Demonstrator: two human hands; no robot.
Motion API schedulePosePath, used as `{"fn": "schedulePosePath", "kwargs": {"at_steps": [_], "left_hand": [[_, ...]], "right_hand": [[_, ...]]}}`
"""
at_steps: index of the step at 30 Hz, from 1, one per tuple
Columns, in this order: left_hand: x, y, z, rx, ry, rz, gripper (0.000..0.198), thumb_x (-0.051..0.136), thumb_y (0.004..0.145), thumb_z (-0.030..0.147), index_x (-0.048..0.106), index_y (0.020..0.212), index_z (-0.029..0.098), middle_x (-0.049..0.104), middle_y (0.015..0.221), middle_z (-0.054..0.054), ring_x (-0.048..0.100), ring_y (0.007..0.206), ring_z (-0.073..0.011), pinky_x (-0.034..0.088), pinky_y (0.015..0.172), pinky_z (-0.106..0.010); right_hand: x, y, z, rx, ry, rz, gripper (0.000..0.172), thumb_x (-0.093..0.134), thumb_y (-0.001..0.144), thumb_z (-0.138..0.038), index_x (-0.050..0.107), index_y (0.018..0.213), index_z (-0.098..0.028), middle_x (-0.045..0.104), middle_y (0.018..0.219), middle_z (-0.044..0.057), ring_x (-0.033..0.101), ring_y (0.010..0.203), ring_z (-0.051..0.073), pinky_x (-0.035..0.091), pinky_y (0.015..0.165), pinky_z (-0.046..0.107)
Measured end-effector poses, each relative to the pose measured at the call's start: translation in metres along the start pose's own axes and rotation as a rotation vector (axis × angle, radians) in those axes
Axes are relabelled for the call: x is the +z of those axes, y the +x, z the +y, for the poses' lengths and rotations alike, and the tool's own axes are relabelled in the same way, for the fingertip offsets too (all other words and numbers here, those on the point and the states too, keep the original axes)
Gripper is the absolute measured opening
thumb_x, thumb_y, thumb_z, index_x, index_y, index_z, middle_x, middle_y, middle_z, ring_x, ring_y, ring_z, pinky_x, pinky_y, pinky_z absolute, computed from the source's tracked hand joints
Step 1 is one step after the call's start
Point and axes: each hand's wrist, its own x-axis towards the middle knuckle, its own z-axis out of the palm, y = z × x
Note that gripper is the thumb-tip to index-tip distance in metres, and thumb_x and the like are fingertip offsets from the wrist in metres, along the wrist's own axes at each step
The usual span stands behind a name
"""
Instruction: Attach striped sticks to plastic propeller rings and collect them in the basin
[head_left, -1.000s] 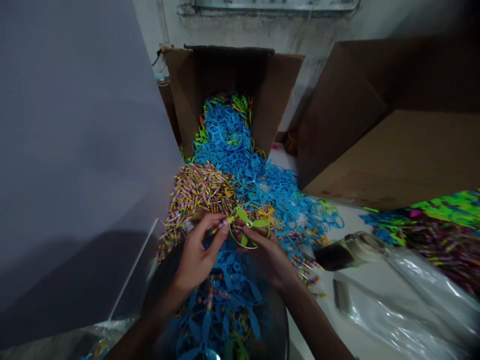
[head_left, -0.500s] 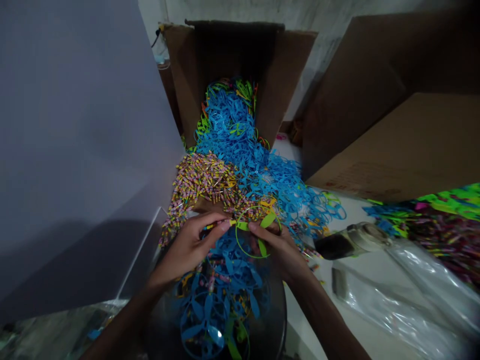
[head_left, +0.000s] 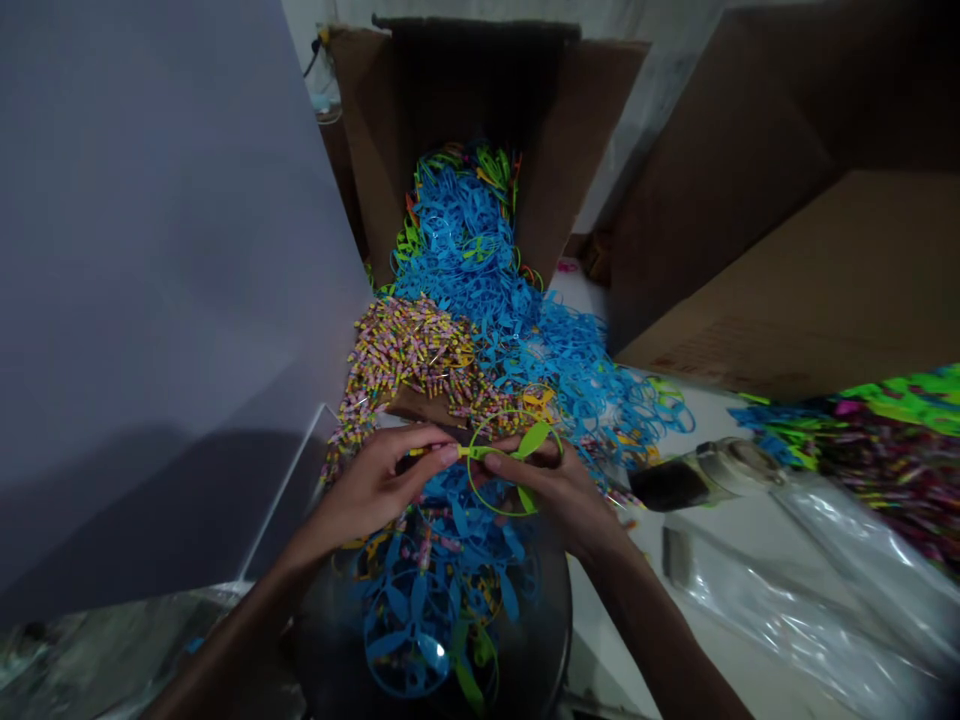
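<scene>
Head view: left hand pinches the striped stem of a green propeller, and right hand grips its ring, both fingers clenched, above a dark bowl of blue propellers. Right carton has unreadable print.

At the centre, the lime-green plastic propeller has a thin ring of the same colour. Toward 12 o'clock lie many sky-blue propellers, and at 11 o'clock the small sticks are speckled with pink, yellow and lilac. The cardboard box is plain brown. At 3 o'clock, a heap shows bright green and pink.
</scene>
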Motion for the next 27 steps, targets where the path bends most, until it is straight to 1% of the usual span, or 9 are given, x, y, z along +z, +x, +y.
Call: {"fn": "schedulePosePath", "kwargs": {"at_steps": [3,5,8,13,17,20,22,25,27], "left_hand": [[-0.002,-0.001,0.002,0.028,0.092,-0.031,0.030,0.049,0.100,0.040,0.069,0.091,0.020,0.066,0.083,0.000,0.060,0.073,-0.0139,0.043,0.060,-0.023],[-0.004,-0.002,0.004,0.082,0.152,-0.018,0.025,0.051,0.100,0.037,0.069,0.093,0.021,0.067,0.086,0.000,0.061,0.079,-0.0145,0.044,0.065,-0.024],[-0.007,-0.003,0.006,0.135,0.198,-0.022,0.021,0.053,0.099,0.034,0.069,0.094,0.022,0.067,0.085,0.001,0.061,0.078,-0.0131,0.043,0.066,-0.024],[-0.014,-0.004,0.005,0.045,0.152,-0.143,0.034,0.048,0.099,0.039,0.067,0.079,0.019,0.058,0.067,0.003,0.050,0.060,-0.0108,0.033,0.052,-0.023],[-0.016,-0.003,0.004,0.006,0.129,-0.203,0.036,0.046,0.100,0.041,0.067,0.081,0.019,0.059,0.068,0.002,0.049,0.061,-0.0113,0.033,0.054,-0.024],[-0.015,-0.003,0.003,0.034,0.166,-0.216,0.035,0.046,0.100,0.039,0.065,0.078,0.019,0.055,0.064,0.003,0.046,0.059,-0.0115,0.031,0.054,-0.025],[-0.014,-0.003,0.001,0.055,0.173,-0.217,0.035,0.046,0.100,0.037,0.064,0.076,0.019,0.054,0.063,0.003,0.045,0.059,-0.0117,0.030,0.054,-0.026],[-0.012,-0.005,-0.004,0.049,0.161,-0.212,0.036,0.046,0.100,0.038,0.063,0.076,0.018,0.053,0.064,0.003,0.045,0.060,-0.0119,0.030,0.056,-0.025],[-0.010,-0.005,-0.007,0.030,0.142,-0.252,0.038,0.045,0.100,0.039,0.063,0.076,0.017,0.050,0.062,0.004,0.043,0.059,-0.0114,0.029,0.056,-0.025]], "right_hand": [[0.002,-0.001,0.002,-0.007,0.009,0.003,0.024,0.088,0.064,-0.038,0.075,0.073,-0.019,0.074,0.066,0.003,0.066,0.053,0.017,0.052,0.040,0.026],[0.003,-0.002,0.004,-0.020,0.012,-0.005,0.024,0.086,0.067,-0.039,0.073,0.072,-0.019,0.074,0.066,0.003,0.066,0.052,0.018,0.052,0.039,0.026],[0.004,-0.004,0.006,-0.045,-0.035,-0.052,0.022,0.081,0.073,-0.039,0.073,0.072,-0.018,0.075,0.067,0.005,0.067,0.053,0.018,0.052,0.041,0.026],[0.003,-0.008,0.008,-0.110,-0.134,0.012,0.020,0.084,0.071,-0.037,0.073,0.074,-0.021,0.075,0.067,0.002,0.065,0.052,0.015,0.053,0.046,0.025],[0.002,-0.011,0.005,-0.146,-0.226,0.003,0.018,0.083,0.073,-0.036,0.073,0.074,-0.021,0.075,0.070,0.003,0.065,0.056,0.015,0.055,0.051,0.026],[0.003,-0.012,0.002,-0.148,-0.264,-0.051,0.016,0.080,0.076,-0.035,0.074,0.073,-0.021,0.075,0.070,0.003,0.064,0.056,0.014,0.054,0.050,0.024],[0.003,-0.012,0.002,-0.137,-0.263,-0.091,0.015,0.079,0.078,-0.034,0.075,0.073,-0.021,0.075,0.069,0.003,0.065,0.056,0.014,0.054,0.049,0.023],[0.004,-0.011,0.008,-0.116,-0.221,-0.104,0.015,0.080,0.077,-0.034,0.074,0.074,-0.020,0.075,0.068,0.003,0.067,0.056,0.015,0.055,0.048,0.023],[0.003,-0.011,0.014,-0.089,-0.175,-0.113,0.017,0.080,0.076,-0.035,0.073,0.075,-0.020,0.075,0.067,0.002,0.067,0.054,0.016,0.056,0.046,0.025]]}}
